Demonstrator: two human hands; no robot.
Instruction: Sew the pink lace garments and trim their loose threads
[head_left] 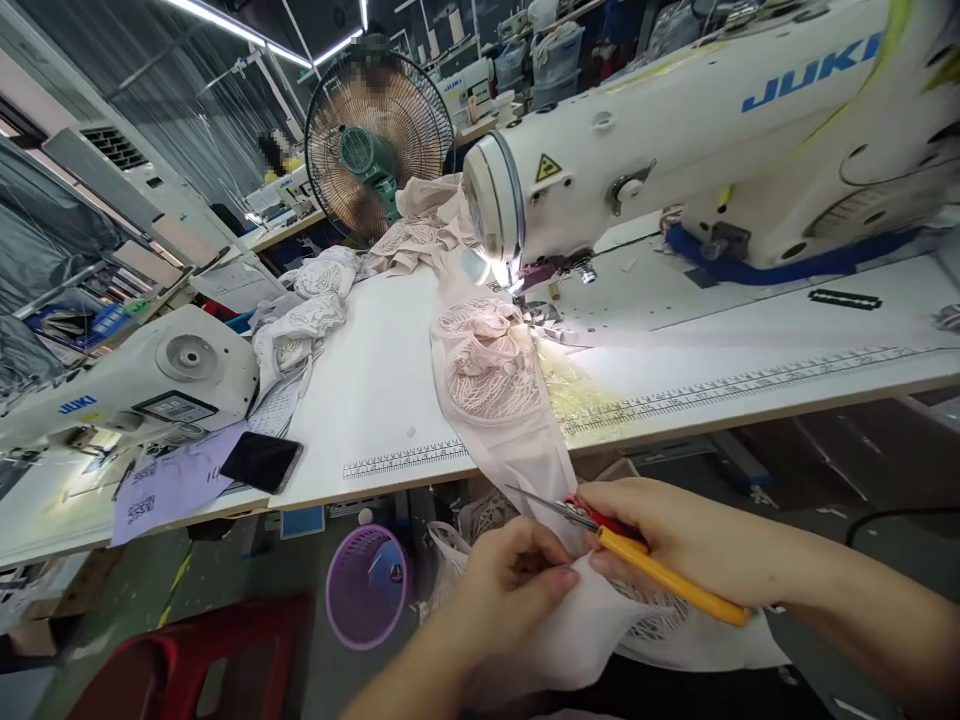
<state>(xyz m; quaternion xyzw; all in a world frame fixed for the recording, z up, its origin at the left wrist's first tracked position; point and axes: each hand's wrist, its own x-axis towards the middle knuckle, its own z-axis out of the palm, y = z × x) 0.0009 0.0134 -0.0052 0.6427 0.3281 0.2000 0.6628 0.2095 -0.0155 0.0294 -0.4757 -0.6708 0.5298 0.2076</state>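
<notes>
head view: pale cloth [517,450] drapes from the table [382,370] down to the hands, near right. i see the left hand [514,570] pinching a fold; the right hand [637,510] is closed round scissors [667,580]. the cloth looks light, limp and easily snagged; i'd hold a plain edge, off the lace [487,390] and clear of the blades [559,509]. near left, a purple bin [349,605] holds something bluish [386,565], unclear to me; far off, a tub [559,60] holds something pale [559,36].
</notes>
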